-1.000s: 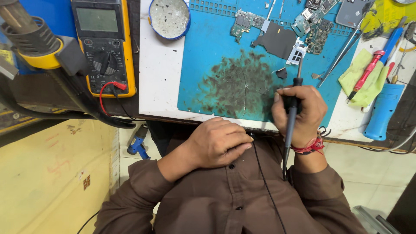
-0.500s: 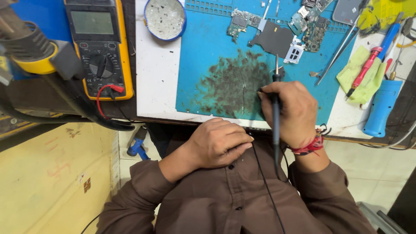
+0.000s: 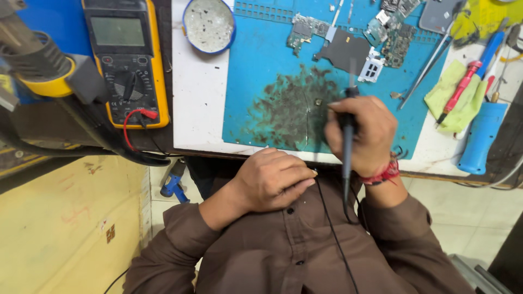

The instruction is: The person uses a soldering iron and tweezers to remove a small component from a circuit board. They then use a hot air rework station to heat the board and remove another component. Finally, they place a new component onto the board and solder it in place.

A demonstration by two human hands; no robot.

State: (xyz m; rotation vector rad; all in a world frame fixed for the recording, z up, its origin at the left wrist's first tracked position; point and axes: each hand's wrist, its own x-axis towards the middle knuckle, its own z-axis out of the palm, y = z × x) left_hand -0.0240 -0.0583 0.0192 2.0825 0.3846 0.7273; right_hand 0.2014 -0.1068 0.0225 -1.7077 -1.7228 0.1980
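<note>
A blue mat (image 3: 256, 65) covers the white bench. Nearest, the left hand (image 3: 272, 179) rests loosely curled and empty at the bench edge. The right hand (image 3: 362, 133) grips a soldering iron (image 3: 347, 141), upright, tip pointing away toward circuit boards (image 3: 348, 46); it has shifted slightly left. A multimeter (image 3: 128, 60) lies far left.

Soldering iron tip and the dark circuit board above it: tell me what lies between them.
In the head view, only bare blue mat lies between the soldering iron, held in the right hand, and the dark circuit board. A small white metal frame sits just to the right.
</note>
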